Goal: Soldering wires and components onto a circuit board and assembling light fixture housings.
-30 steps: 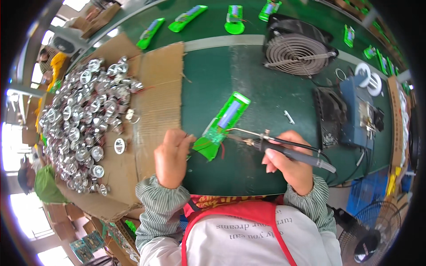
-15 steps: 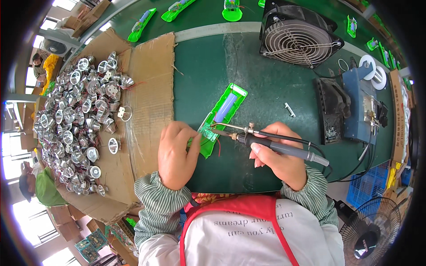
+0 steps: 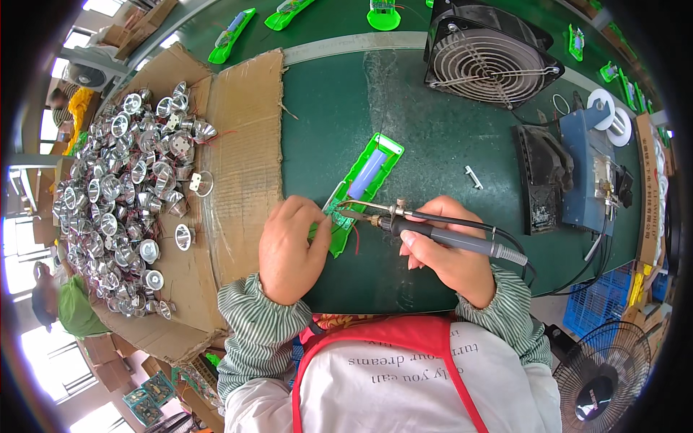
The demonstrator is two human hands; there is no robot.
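Observation:
A bright green plastic casing (image 3: 390,160) lies slanted on the bench, holding a lavender cylindrical battery (image 3: 369,174) and a small green circuit board (image 3: 339,218) with thin red and black wires. My left hand (image 3: 291,249) is closed at the casing's lower left edge, thumb and fingertips pressed together beside the board; the fingertips partly cover that edge. In my right hand (image 3: 451,256) is a grey-handled soldering iron (image 3: 451,237), with a thin metal feed tube clamped along it. Its tip points left and reaches the board near the wires.
Many silver reflector cups (image 3: 137,180) are heaped on cardboard (image 3: 245,166) at left. A framed black fan (image 3: 494,68) stands at the back. A blue soldering unit (image 3: 583,169) with wire spools sits at right. A small white plastic piece (image 3: 473,177) lies right of the casing. More green casings (image 3: 232,35) line the far side.
The soldering iron and my right hand have shifted slightly to the left. My left hand stays at the casing, which has hardly moved.

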